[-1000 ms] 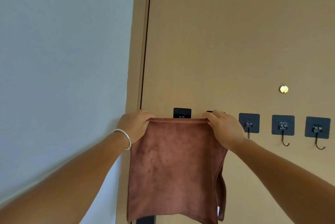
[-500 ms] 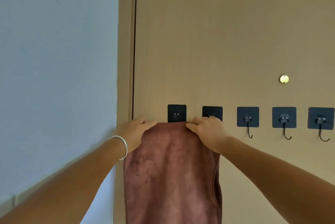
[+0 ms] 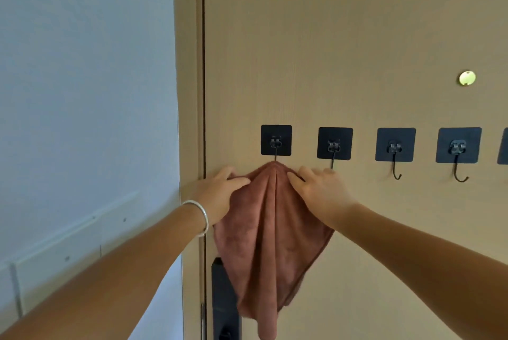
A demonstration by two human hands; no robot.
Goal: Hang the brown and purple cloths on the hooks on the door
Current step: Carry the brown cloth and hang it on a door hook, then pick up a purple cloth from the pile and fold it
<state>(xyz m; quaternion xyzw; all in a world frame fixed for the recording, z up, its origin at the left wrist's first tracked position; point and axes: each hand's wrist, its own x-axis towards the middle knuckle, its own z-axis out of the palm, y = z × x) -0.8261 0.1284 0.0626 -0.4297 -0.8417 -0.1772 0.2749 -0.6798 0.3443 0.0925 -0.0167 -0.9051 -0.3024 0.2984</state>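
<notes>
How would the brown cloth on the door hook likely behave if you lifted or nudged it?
Probably floppy: the brown cloth drapes in soft folds from the leftmost hook. Likely light, since one small hook seems to carry it. It looks plush, so it should grip rather than slip.

Leftmost hook (image 3: pixel 276 144): its tip is hidden under the brown cloth (image 3: pixel 270 232).
Fifth hook plate (image 3: pixel 503 147): cut by the right edge.
Door lock (image 3: pixel 224 298): partly behind the cloth.
</notes>
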